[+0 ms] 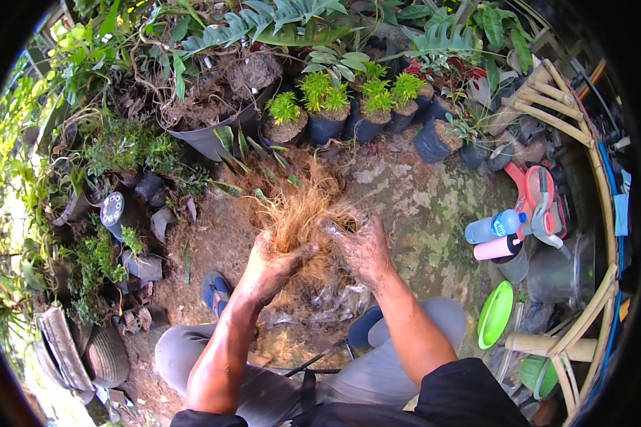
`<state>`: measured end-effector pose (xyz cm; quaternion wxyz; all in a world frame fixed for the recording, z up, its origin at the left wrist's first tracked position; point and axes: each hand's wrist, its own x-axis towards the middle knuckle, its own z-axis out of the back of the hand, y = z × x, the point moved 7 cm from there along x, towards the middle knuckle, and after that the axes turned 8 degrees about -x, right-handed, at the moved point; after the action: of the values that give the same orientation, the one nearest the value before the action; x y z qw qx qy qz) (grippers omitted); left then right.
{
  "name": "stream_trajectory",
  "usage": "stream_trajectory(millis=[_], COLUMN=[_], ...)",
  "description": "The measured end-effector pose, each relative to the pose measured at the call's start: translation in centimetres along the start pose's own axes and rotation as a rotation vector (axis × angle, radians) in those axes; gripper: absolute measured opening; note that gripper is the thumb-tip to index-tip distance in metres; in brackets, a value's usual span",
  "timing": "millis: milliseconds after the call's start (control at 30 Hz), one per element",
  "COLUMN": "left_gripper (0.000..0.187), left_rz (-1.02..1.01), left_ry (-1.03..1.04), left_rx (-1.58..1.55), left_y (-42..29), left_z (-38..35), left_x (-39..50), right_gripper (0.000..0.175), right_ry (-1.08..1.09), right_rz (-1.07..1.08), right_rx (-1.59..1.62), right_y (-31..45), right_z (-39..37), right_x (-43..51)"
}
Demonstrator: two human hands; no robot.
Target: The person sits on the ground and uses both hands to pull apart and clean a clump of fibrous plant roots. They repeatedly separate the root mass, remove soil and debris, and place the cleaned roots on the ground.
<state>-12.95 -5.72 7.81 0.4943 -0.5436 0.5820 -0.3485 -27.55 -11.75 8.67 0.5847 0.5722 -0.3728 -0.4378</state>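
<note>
My left hand [279, 266] holds a loose bundle of brown coconut fibre [299, 213] from the near left side. On its right, my right hand [364, 250], dirty with soil, grips darker strands at the edge of the same fibre. More fibre lies on the ground beyond and beneath both hands. Variegated snake plant leaves [225, 188] stick out just beyond the bundle on the left. A crumpled clear plastic sheet [347, 304] lies below my hands, between my feet.
Small potted plants in black bags [326, 125] line the far side, beside a large black pot [208, 140]. At right are a water bottle [494, 227], a pink bottle [494, 248], a green plastic basin [495, 315] and a bamboo frame [603, 171]. More plants fill the left.
</note>
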Motion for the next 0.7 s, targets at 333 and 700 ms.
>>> stream_trajectory(millis=[333,700], left_gripper=[0.035,0.042], left_rz=[-0.124,-0.322], left_ry=[-0.257,-0.299], left_rx=[-0.261,-0.046], left_y=[-0.7,-3.4], left_z=[5.0,11.9], left_x=[0.7,-1.4], right_gripper=[0.022,0.044], right_ry=[-0.066,0.021], right_rz=[0.041,-0.511], right_rx=[-0.032,-1.072], right_y=[-1.7,-28.3], right_z=[1.0,3.6], right_x=[1.0,-1.5])
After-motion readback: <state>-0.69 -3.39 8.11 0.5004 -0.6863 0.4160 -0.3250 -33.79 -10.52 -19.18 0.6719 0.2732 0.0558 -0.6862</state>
